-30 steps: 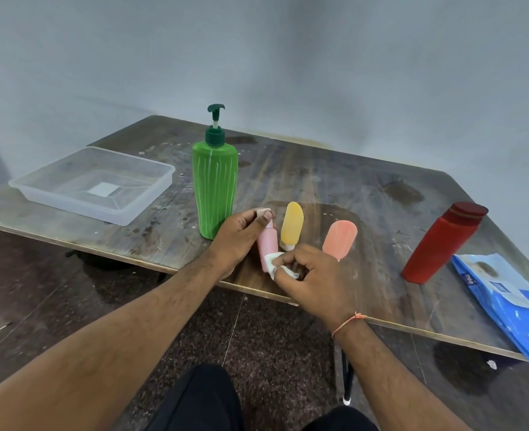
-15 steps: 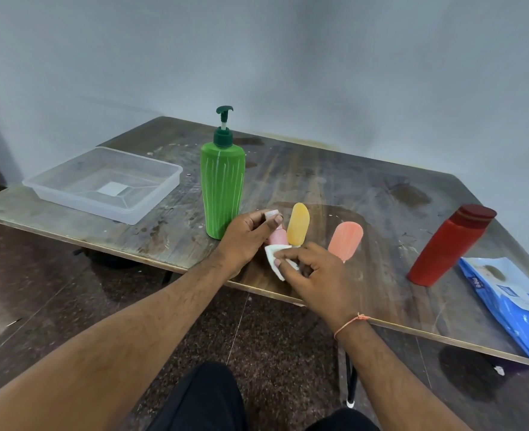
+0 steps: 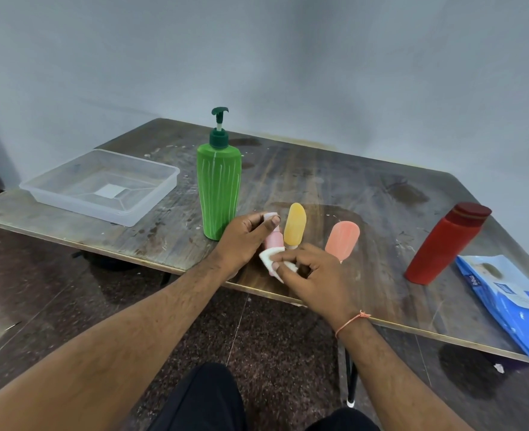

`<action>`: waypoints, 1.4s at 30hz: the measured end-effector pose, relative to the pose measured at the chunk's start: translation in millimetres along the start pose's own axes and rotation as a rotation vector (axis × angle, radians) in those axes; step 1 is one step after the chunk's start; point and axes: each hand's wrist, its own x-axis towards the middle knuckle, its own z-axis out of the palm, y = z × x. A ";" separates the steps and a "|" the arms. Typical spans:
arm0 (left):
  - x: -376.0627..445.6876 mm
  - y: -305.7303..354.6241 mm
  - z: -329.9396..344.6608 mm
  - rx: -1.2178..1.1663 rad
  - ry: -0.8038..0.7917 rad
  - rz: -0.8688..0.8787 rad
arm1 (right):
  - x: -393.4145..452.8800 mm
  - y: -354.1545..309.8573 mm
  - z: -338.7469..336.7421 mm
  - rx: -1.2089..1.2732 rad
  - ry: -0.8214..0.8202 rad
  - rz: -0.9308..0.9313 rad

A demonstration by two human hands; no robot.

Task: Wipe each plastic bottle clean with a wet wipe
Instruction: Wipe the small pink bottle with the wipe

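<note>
The wiping of the small pink bottle (image 3: 274, 239) is in hand: the left hand (image 3: 246, 241) grips its top with curled fingers while the right hand (image 3: 311, 275) pinches the wet wipe (image 3: 272, 259) against its lower part, so the next move probably calls for rubbing upward toward the left fingers.

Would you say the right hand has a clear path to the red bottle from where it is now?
Probably yes: only bare table lies between the right hand and the red bottle, though it holds the wet wipe.
</note>
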 end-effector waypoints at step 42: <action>-5.8 7.3 0.9 -0.026 -0.115 -0.035 | 6.3 4.8 1.9 0.072 0.161 0.046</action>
